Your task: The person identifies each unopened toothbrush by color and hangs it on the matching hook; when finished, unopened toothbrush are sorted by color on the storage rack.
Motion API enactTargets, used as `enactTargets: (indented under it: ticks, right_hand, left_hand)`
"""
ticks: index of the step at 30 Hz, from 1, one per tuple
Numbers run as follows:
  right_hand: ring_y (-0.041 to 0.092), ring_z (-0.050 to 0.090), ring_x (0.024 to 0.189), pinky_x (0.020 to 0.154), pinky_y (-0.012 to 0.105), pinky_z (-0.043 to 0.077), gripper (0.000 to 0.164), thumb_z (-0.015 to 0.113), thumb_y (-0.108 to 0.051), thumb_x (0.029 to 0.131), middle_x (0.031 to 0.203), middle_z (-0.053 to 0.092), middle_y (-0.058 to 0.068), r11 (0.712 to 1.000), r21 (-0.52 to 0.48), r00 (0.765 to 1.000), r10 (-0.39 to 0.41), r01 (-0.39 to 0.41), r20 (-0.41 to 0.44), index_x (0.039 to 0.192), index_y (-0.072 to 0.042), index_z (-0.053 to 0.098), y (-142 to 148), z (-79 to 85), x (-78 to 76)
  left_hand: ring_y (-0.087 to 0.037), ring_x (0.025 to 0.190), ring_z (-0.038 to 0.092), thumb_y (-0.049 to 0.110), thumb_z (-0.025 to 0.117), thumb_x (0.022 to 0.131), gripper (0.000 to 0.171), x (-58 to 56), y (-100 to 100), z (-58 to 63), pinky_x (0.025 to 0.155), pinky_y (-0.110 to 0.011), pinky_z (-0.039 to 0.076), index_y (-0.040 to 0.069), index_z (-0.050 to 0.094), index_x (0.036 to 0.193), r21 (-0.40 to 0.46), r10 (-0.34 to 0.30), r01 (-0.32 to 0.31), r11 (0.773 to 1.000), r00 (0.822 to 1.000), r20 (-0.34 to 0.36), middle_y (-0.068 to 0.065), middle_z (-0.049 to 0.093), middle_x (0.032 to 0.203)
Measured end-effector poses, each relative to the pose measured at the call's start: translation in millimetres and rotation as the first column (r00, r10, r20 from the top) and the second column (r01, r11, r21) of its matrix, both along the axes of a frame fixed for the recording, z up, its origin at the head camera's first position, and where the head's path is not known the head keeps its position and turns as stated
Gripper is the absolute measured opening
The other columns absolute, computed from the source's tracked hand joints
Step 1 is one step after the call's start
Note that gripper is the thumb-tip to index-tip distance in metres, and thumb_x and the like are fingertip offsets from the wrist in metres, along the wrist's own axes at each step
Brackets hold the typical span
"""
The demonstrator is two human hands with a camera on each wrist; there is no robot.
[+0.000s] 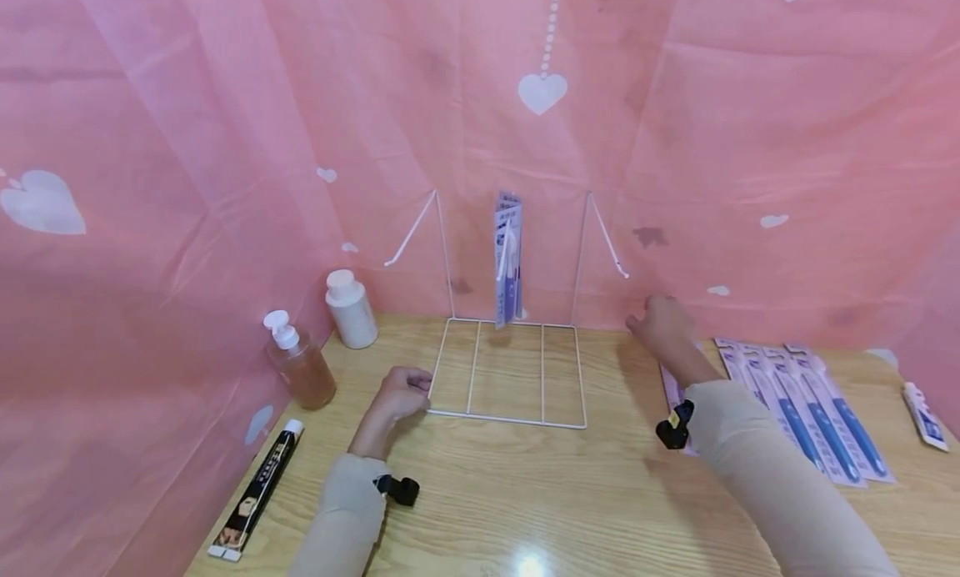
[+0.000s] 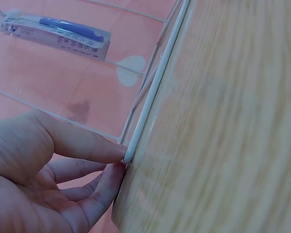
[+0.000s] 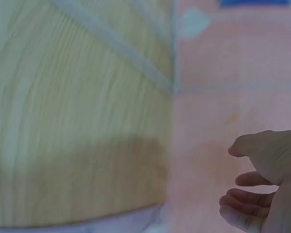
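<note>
A white wire display rack (image 1: 510,420) stands on the table, with two empty prongs angled outward at its sides. My left hand (image 1: 402,393) is at its front left corner; thumb and forefinger pinch the white wire (image 2: 150,102) in the left wrist view. On the rack's middle hook hang purple toothbrush packs (image 1: 507,268). My right hand (image 1: 663,327) is in the air to the right of the rack, its fingers (image 3: 245,204) loosely bent and nothing between them. Beneath the right forearm lies a toothbrush pack (image 1: 669,385), partly hidden by it.
Several more toothbrush packs (image 1: 817,418) lie in a row at the right, with a small toothpaste tube (image 1: 925,416) beyond. At the left are a pump bottle (image 1: 303,373), a white bottle (image 1: 352,314) and a black toothpaste tube (image 1: 257,492). Pink cloth (image 1: 675,143) hangs behind.
</note>
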State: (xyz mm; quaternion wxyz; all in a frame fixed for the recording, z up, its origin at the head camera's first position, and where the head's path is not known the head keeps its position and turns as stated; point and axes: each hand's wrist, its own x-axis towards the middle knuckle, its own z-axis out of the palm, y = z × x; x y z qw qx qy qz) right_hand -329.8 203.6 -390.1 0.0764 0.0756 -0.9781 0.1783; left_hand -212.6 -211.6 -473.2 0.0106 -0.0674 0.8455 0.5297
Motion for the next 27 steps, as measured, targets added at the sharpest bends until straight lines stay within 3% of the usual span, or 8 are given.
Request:
enactTargets:
  ticks: [2,9,15,27]
  right_hand:
    - [0.031,0.05,0.063,0.052,0.042,0.042,0.027,0.06,-0.021,0.088,0.07,0.053,0.015,1.0,0.001,1.0,-0.007,0.007,0.019,0.073,-0.001,0.051,13.7,-8.5,-2.2]
    - [0.04,0.056,0.074,0.063,0.054,0.047,0.021,0.06,-0.009,0.081,0.085,0.061,0.026,1.0,-0.016,0.998,-0.02,0.021,0.058,0.091,0.009,0.057,45.0,-31.0,-1.1]
    - [0.032,0.052,0.067,0.06,0.046,0.046,0.009,0.061,-0.005,0.077,0.075,0.059,0.017,1.0,-0.015,0.988,-0.018,0.02,0.155,0.075,0.003,0.058,55.7,-43.3,-4.5]
    - [0.034,0.054,0.067,0.059,0.045,0.047,0.022,0.062,-0.013,0.081,0.08,0.059,0.022,0.996,0.04,0.978,-0.085,0.079,0.189,0.083,0.009,0.059,54.7,-49.1,-7.3]
  left_hand:
    - [-0.025,0.087,0.06,-0.019,0.063,0.063,0.048,0.5,-0.8,0.9,0.073,-0.03,0.052,-0.011,0.068,0.11,-0.005,0.001,-0.001,1.0,1.0,-0.005,-0.014,0.065,0.092]
    - [-0.025,0.086,0.06,-0.02,0.066,0.062,0.048,1.7,0.2,2.3,0.073,-0.032,0.053,-0.011,0.068,0.109,0.019,-0.005,0.005,1.0,1.0,-0.006,-0.014,0.065,0.092]
    - [-0.024,0.084,0.06,-0.02,0.066,0.06,0.048,0.6,0.3,-0.7,0.073,-0.032,0.053,-0.01,0.069,0.107,0.009,-0.007,0.007,1.0,1.0,-0.023,-0.013,0.066,0.09]
    - [-0.023,0.085,0.06,-0.019,0.065,0.06,0.048,-0.1,0.2,-1.1,0.074,-0.031,0.051,-0.009,0.069,0.108,0.005,0.003,-0.003,1.0,1.0,-0.005,-0.012,0.065,0.09]
